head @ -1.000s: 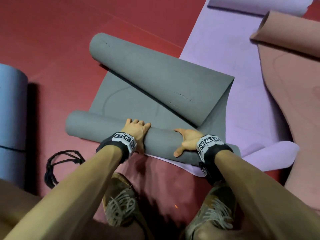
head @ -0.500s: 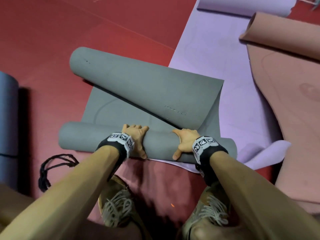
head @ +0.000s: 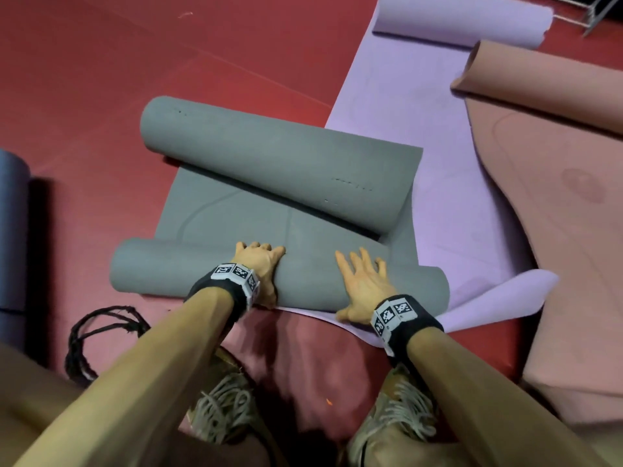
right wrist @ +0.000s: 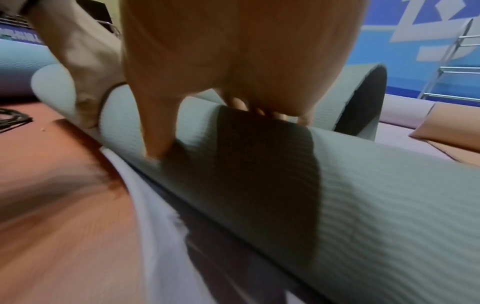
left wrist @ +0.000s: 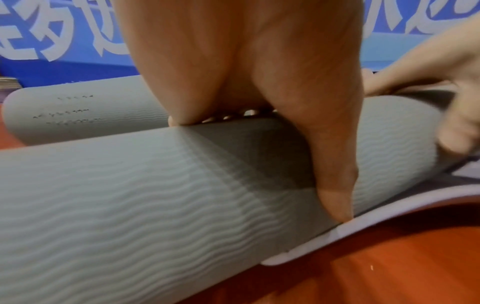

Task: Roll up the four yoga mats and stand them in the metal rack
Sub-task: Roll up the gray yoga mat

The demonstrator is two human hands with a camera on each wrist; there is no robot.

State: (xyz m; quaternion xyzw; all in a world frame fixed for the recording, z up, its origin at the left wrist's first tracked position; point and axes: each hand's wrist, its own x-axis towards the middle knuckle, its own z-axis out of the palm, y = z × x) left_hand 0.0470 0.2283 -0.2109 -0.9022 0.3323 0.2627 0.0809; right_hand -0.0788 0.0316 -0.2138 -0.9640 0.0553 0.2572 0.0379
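Observation:
A grey yoga mat (head: 215, 210) lies on the red floor, its near end wound into a roll (head: 168, 267) and its far end curled back in a loose tube (head: 269, 163). My left hand (head: 259, 267) grips the roll near its middle, fingers bent over the top and thumb down the near side (left wrist: 335, 185). My right hand (head: 364, 281) presses on the roll further right with fingers straight and spread. The roll (right wrist: 389, 195) fills the right wrist view, resting partly on a purple mat (head: 421, 96). The metal rack (head: 590, 8) shows at the top right corner.
The purple mat's far end is rolled (head: 462, 18). A salmon mat (head: 556, 197), partly curled, lies at the right. A blue rolled mat (head: 11, 247) lies at the left edge. A black strap (head: 97, 332) is on the floor by my left shoe (head: 222, 409).
The grey roll has moved forward toward the far curl and grown thicker. My right hand has gone from curled on the roll to flat with spread fingers.

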